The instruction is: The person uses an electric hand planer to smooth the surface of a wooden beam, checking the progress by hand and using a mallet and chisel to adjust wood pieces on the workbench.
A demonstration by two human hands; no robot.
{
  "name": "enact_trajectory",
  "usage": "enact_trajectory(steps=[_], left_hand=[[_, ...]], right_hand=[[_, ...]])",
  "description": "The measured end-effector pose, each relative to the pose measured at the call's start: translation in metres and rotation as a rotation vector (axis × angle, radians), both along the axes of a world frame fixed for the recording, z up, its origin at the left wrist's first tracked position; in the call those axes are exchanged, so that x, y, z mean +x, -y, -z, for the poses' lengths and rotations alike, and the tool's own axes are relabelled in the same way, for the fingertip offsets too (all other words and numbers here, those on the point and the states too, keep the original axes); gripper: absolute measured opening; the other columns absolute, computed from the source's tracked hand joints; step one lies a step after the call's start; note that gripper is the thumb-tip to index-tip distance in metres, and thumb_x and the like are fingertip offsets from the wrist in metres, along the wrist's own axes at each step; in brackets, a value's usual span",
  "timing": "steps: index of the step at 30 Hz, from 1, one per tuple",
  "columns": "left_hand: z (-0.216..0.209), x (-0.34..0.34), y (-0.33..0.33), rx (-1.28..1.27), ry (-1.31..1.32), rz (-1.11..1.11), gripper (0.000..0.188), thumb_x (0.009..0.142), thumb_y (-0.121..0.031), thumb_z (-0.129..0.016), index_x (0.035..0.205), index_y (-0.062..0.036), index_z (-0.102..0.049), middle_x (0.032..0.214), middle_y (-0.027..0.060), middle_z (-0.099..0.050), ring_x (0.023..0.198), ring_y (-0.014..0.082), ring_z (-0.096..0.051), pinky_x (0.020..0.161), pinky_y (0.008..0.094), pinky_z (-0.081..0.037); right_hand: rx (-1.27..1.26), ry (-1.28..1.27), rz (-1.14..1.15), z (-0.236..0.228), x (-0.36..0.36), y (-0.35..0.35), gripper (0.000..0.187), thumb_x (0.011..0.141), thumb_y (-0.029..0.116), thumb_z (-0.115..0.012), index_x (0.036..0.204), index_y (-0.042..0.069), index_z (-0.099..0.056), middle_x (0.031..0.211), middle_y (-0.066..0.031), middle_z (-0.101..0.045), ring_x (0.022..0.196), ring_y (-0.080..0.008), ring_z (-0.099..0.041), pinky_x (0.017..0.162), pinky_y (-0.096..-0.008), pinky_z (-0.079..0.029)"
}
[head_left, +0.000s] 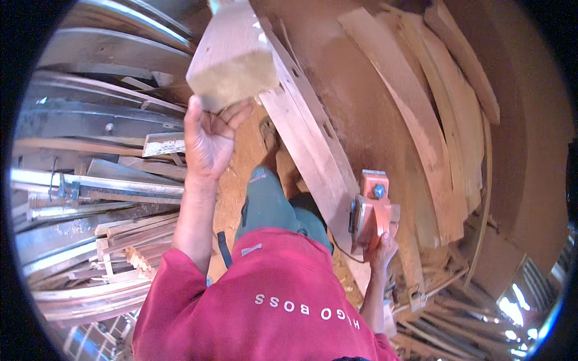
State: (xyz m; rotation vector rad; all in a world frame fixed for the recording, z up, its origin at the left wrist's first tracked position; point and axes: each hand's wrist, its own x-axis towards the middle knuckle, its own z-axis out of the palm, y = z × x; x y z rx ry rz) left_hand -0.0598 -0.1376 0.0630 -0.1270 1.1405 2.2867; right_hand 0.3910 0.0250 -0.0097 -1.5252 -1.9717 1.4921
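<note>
A thick, pale wooden beam (232,66) rises before me, its cut end facing me. Under that end is my left hand (212,135), thumb on one side and fingers curled beneath the wood. To the right, my right hand (384,249) is wrapped round the rear of an orange power planer (377,210) with a blue front knob. The planer stands at the edge of a long, pale plank (310,153) that runs diagonally past my legs. Its underside is hidden from this angle.
Stacked boards and timber offcuts (114,198) crowd the left side. Several wide, curved-looking planks (415,114) lean or lie at the right. Sawdust-covered ground (235,186) shows around my feet, and loose sticks (448,331) lie at the lower right. A dark cord hangs by the planer.
</note>
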Motion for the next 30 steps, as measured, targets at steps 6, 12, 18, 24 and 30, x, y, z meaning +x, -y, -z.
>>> enact_trajectory(steps=[6,12,18,24,30], left_hand=[[-0.02,-0.009,-0.042,0.073,-0.1,-0.239,0.028,0.097,-0.022,-0.063,0.111,0.0027,-0.061,0.107,0.0174,-0.069,0.097,0.0339,-0.07,0.089,0.0444,-0.059],[-0.025,-0.001,-0.045,0.12,-0.099,-0.241,0.034,0.097,-0.024,-0.064,0.113,0.0053,-0.061,0.11,0.0215,-0.067,0.099,0.0349,-0.069,0.091,0.0452,-0.058],[-0.024,0.001,-0.046,0.118,-0.107,-0.247,0.038,0.096,-0.025,-0.064,0.115,0.0083,-0.059,0.11,0.0221,-0.067,0.099,0.0339,-0.069,0.091,0.0441,-0.057],[-0.024,0.005,-0.047,0.108,-0.11,-0.25,0.039,0.096,-0.026,-0.065,0.115,0.0074,-0.06,0.11,0.0211,-0.067,0.098,0.0323,-0.069,0.09,0.0424,-0.058],[-0.025,0.003,-0.048,0.145,-0.125,-0.229,0.037,0.096,-0.026,-0.064,0.114,0.006,-0.061,0.11,0.0207,-0.067,0.097,0.032,-0.069,0.09,0.043,-0.057]], right_hand=[[0.264,0.077,-0.047,0.011,-0.012,-0.008,0.068,0.098,0.059,-0.035,0.066,0.001,-0.048,0.053,-0.0082,-0.043,0.048,-0.0193,-0.043,0.046,-0.0357,-0.032],[0.049,0.052,-0.074,-0.007,-0.024,-0.011,0.066,0.098,0.057,-0.042,0.059,0.004,-0.045,0.052,-0.0005,-0.043,0.049,-0.0131,-0.042,0.046,-0.0345,-0.031],[0.159,0.008,-0.094,-0.008,-0.04,-0.013,0.066,0.099,0.055,-0.043,0.059,0.003,-0.042,0.052,-0.0002,-0.04,0.049,-0.0132,-0.039,0.047,-0.0342,-0.029],[-0.019,-0.013,-0.054,0.016,-0.006,-0.022,0.062,0.095,0.06,-0.05,0.078,0.001,-0.057,0.065,-0.0007,-0.05,0.059,-0.011,-0.046,0.051,-0.0285,-0.037],[0.169,0.14,-0.221,0.018,-0.003,-0.03,0.059,0.098,0.053,-0.046,0.072,0.001,-0.052,0.066,-0.0034,-0.048,0.061,-0.0122,-0.045,0.053,-0.0315,-0.034]])
